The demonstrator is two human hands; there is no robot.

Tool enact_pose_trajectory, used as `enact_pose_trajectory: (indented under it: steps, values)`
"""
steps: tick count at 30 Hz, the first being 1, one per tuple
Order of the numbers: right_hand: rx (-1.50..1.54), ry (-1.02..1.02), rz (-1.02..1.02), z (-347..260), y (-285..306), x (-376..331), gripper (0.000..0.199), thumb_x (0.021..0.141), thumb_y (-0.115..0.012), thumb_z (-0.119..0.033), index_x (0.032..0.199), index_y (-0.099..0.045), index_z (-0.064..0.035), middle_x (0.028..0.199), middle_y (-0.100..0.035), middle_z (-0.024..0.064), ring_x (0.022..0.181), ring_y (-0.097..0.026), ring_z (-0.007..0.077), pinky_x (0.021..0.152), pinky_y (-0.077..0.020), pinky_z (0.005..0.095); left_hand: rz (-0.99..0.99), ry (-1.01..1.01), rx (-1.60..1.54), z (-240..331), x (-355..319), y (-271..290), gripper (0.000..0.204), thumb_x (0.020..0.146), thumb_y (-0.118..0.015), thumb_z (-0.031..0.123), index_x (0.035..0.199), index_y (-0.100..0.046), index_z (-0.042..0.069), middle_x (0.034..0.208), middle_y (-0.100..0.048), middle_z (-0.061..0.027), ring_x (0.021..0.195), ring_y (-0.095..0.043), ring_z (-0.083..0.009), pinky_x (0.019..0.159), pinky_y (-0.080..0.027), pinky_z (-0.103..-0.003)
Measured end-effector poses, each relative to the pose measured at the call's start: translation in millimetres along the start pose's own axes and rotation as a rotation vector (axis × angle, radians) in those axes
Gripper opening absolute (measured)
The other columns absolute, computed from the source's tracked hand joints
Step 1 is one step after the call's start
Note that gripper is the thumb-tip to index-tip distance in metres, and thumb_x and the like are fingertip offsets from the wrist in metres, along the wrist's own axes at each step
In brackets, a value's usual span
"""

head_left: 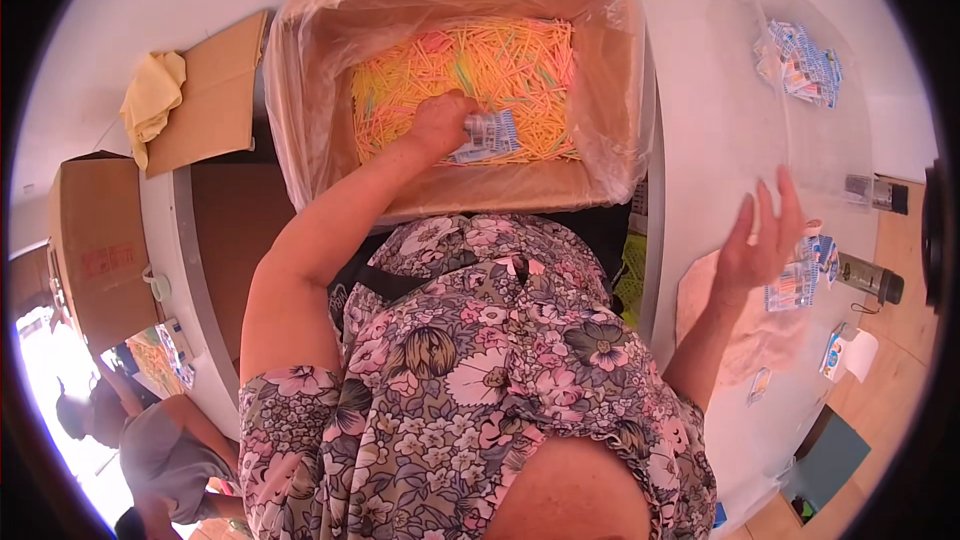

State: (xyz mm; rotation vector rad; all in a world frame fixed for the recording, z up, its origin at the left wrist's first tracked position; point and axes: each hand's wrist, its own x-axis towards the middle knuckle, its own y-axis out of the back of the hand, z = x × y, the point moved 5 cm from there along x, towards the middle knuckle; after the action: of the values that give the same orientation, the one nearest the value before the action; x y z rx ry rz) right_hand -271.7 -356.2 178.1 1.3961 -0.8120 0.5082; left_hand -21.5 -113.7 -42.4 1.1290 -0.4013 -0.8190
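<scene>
My left hand [441,126] reaches into a large cardboard box [450,198] lined with clear plastic. Thin sticks [480,58] in yellow, pink, orange and green cover the bottom of it. The fingers are closed at the left end of a small clear packet [492,136] with blue print, which lies over the sticks; my fingertips are partly hidden. Above the table on the right, my right hand [758,248] is raised with its fingers apart and nothing in them. Close beside it, filled packets [792,288] lie on a pale pink cloth [705,325].
A pile of packets [803,62] lies on clear plastic at the far right. Bottles [868,278] stand along the right edge. Left are a flattened cardboard piece [215,90], a yellow cloth [155,95] and another box [98,240]. A person [175,450] works at lower left.
</scene>
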Motion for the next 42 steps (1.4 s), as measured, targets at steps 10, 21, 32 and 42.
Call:
enact_pose_trajectory:
  steps: [10, 21, 32, 42]
  values:
    - [0.632, -0.096, -0.553, -134.6, -133.2, 16.7, 0.024, 0.079, -0.060, -0.014, 0.097, -0.060, 0.0004, 0.096, -0.062, 0.0157, 0.087, -0.058, 0.0361, 0.073, -0.0464, 0.0395, -0.185, -0.101, -1.020, 33.7, -30.3, 52.2, 0.016, 0.071, -0.071, 0.005, 0.085, -0.062, 0.002, 0.077, -0.063, -0.0027, 0.070, -0.057, -0.0088, 0.064, -0.045, -0.026]
    - [0.537, 0.034, -1.170, -157.7, -293.9, 31.0, 0.015, 0.080, -0.056, -0.015, 0.081, -0.062, -0.0010, 0.073, -0.062, 0.0158, 0.071, -0.061, 0.0323, 0.066, -0.0470, 0.0390, 0.494, 0.216, -1.048, -67.2, -56.7, 87.9, 0.011, 0.089, -0.057, 0.011, 0.087, -0.062, 0.001, 0.077, -0.060, 0.0030, 0.069, -0.051, -0.0028, 0.063, -0.042, -0.019]
    - [0.368, 0.337, -0.702, -254.8, -346.8, 24.6, 0.035, 0.074, -0.065, -0.029, 0.097, -0.063, -0.0023, 0.106, -0.059, 0.0147, 0.103, -0.054, 0.0315, 0.081, -0.0468, 0.0404, 1.142, 0.092, -1.402, -79.8, -82.4, 128.3, 0.009, 0.090, -0.056, 0.008, 0.094, -0.058, 0.001, 0.085, -0.059, 0.0028, 0.076, -0.051, -0.0025, 0.069, -0.042, -0.017]
    - [0.093, 0.598, -1.038, -295.1, -324.9, -43.5, 0.030, 0.074, -0.065, -0.028, 0.095, -0.065, -0.0061, 0.093, -0.061, 0.0063, 0.091, -0.055, 0.0236, 0.076, -0.0422, 0.0406, 1.122, 0.061, -1.385, -79.2, -80.0, 129.4, 0.010, 0.090, -0.057, 0.009, 0.095, -0.058, 0.000, 0.085, -0.059, 0.0024, 0.076, -0.051, -0.0027, 0.068, -0.042, -0.017]
